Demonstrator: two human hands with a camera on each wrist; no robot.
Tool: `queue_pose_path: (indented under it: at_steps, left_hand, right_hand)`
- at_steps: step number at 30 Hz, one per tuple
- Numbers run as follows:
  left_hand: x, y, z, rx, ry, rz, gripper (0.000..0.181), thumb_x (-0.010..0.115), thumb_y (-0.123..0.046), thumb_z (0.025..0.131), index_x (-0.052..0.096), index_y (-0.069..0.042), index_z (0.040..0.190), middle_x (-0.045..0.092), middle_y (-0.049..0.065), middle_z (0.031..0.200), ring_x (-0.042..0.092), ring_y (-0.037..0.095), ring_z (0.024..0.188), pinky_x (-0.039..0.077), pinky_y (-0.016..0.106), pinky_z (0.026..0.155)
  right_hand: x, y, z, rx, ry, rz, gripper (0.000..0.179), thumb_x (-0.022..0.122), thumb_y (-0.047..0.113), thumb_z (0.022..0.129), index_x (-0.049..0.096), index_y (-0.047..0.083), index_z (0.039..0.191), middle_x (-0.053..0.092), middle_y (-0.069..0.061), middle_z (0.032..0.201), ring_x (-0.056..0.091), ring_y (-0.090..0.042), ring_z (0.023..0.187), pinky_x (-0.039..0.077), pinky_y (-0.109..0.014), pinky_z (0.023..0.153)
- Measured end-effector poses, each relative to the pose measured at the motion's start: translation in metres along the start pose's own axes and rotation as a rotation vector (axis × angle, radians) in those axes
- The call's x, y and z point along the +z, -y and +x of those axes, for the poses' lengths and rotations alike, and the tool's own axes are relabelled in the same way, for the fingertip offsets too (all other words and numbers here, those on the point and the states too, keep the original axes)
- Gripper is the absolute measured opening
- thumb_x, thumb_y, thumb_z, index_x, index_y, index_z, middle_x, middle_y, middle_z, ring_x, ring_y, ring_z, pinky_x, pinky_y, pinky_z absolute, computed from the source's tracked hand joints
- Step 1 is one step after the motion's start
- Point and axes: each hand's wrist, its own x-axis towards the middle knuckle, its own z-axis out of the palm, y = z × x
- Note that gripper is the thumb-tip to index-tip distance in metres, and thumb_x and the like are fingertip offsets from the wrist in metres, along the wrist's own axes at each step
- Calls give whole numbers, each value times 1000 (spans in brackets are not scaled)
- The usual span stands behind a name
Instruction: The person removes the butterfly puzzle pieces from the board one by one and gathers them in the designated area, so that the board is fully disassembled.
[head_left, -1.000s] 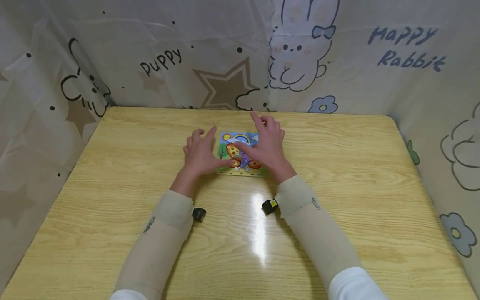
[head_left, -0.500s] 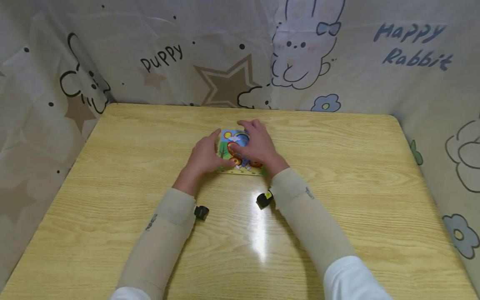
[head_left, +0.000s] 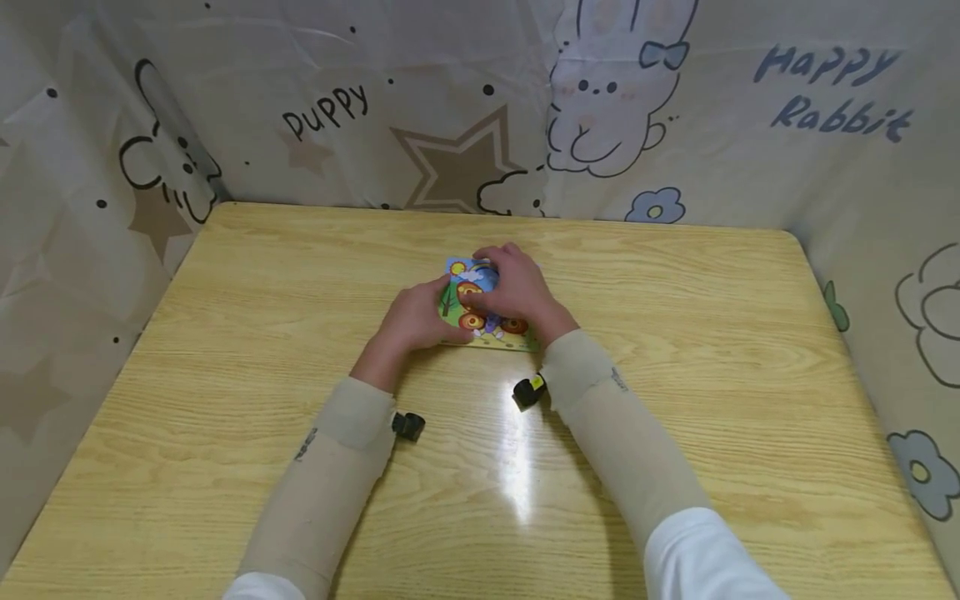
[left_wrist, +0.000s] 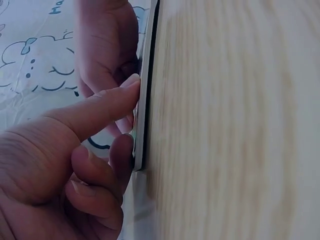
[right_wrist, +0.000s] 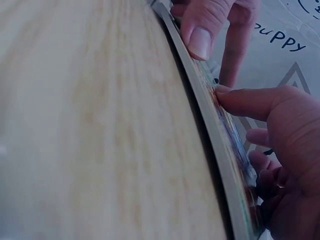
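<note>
A flat puzzle board (head_left: 495,342) with a butterfly, sun and rainbow picture lies on the table. My left hand (head_left: 415,318) grips its left side, thumb on the face and a fingertip at the edge; the left wrist view shows other fingers curled. Over the upper right of the picture is my right hand (head_left: 517,287), its thumb touching the face. In the right wrist view the right fingers (right_wrist: 270,175) bend towards the board's far part. Whether they pinch a puzzle piece is hidden. The board's thin pale edge (left_wrist: 144,115) shows in the left wrist view.
The wooden table (head_left: 675,375) reaches back to a printed cloth (head_left: 300,50) with rabbit, puppy and star drawings. More cloth hangs at both sides. A small black wrist camera (head_left: 408,426) sits by the left cuff, another black camera (head_left: 528,392) by the right.
My left hand has moved right and closed onto the board's left edge. The right hand's raised fingers have come down and bent over the board's upper part, and its thumb has shifted slightly left.
</note>
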Motion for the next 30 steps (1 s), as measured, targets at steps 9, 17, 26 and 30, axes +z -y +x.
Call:
queue_pose_path:
  at_steps: [9,17,26,30]
  left_hand:
    - [0,2,-1,-33,12,-23,106,89,-42,75,33,-4,156,46,19,148,46,35,130,37,45,107]
    - [4,5,-1,-68,30,-53,111,87,-42,77,23,-2,158,47,22,145,61,31,90,45,40,93]
    - [8,4,1,-71,21,-57,111,87,-42,77,22,-4,159,41,21,151,37,38,138,33,46,110]
    - [8,4,0,-84,21,-56,111,87,-42,77,21,-4,159,41,21,151,37,37,138,33,46,111]
  right_hand:
    - [-4,4,4,20,58,4,61,83,47,77,65,16,127,54,-8,116,53,-24,100,44,-41,90]
    - [-11,7,6,41,126,25,59,86,41,76,66,16,126,54,-9,119,52,-24,103,43,-41,92]
    - [-19,6,14,109,204,78,52,88,23,78,67,18,125,58,-11,117,54,-26,103,45,-42,91]
    - [-19,6,16,136,223,126,47,84,15,80,67,19,124,55,-10,112,53,-27,98,45,-42,86]
